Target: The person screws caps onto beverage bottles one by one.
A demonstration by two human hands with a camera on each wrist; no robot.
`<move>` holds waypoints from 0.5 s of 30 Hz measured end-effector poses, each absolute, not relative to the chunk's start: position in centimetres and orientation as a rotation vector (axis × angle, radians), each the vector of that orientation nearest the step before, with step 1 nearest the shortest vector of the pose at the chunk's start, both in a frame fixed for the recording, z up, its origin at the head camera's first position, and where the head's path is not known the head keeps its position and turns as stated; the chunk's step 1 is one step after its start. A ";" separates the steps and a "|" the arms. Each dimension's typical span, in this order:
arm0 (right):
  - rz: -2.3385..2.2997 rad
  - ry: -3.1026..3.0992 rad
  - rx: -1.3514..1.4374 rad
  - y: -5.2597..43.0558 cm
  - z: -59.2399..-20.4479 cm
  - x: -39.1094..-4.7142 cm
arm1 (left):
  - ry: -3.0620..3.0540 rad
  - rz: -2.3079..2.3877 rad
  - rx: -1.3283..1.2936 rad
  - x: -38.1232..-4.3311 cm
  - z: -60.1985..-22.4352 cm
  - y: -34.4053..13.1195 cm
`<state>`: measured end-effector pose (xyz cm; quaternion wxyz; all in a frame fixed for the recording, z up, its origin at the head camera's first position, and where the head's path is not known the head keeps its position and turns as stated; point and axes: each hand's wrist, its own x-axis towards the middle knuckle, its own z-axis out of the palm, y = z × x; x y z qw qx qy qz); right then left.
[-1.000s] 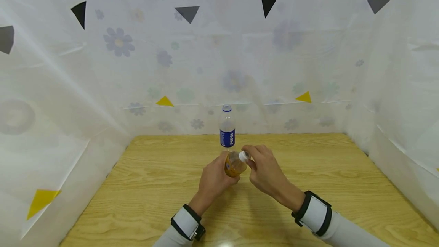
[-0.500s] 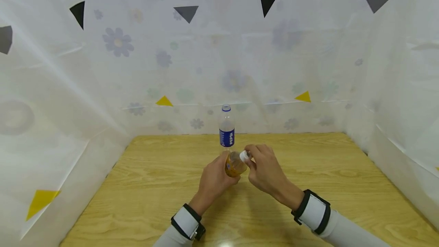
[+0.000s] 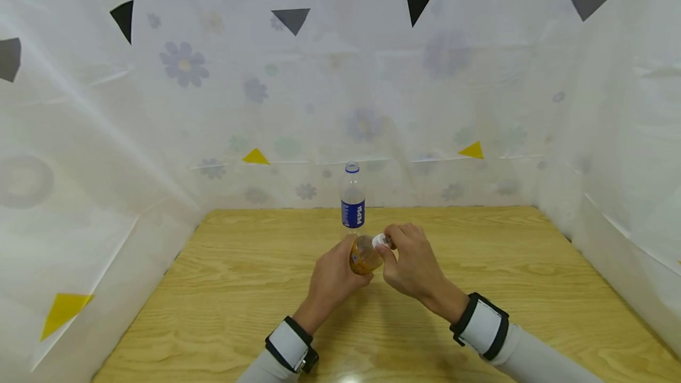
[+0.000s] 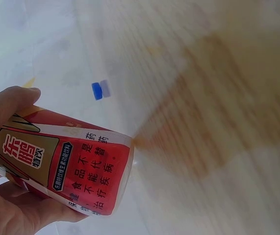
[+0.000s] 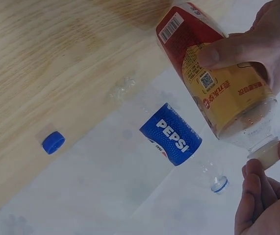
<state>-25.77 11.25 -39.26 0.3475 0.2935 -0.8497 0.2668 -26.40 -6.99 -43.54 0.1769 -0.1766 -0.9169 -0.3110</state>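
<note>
My left hand grips a red-and-gold plastic drink bottle round its body, tilted with its neck to the right. A white cap sits at the bottle's mouth, pinched between the thumb and fingers of my right hand. Whether the cap is tight or loose on the neck, I cannot tell. Just beyond my hands a clear bottle with a blue Pepsi label stands upright and uncapped; its lower end is partly hidden in the head view. A blue cap lies on the table near that bottle.
The wooden table is enclosed by pale flowered sheeting at the back and both sides. Yellow, grey and black triangles are on the sheeting.
My right thumb and fingers have turned slightly at the white cap, and the right wrist has shifted a little left. The left hand and the Pepsi bottle have stayed put.
</note>
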 end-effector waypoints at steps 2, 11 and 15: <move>0.693 -2.201 0.757 11.3 -39.3 -25.8 | -2.593 -0.879 -0.501 -26.4 -43.5 -6.9; 0.702 -2.187 0.748 11.4 -39.5 -25.9 | -2.581 -0.899 -0.504 -26.3 -43.5 -7.0; 0.725 -2.200 0.733 11.4 -39.5 -25.9 | -2.588 -0.901 -0.505 -26.3 -43.5 -7.0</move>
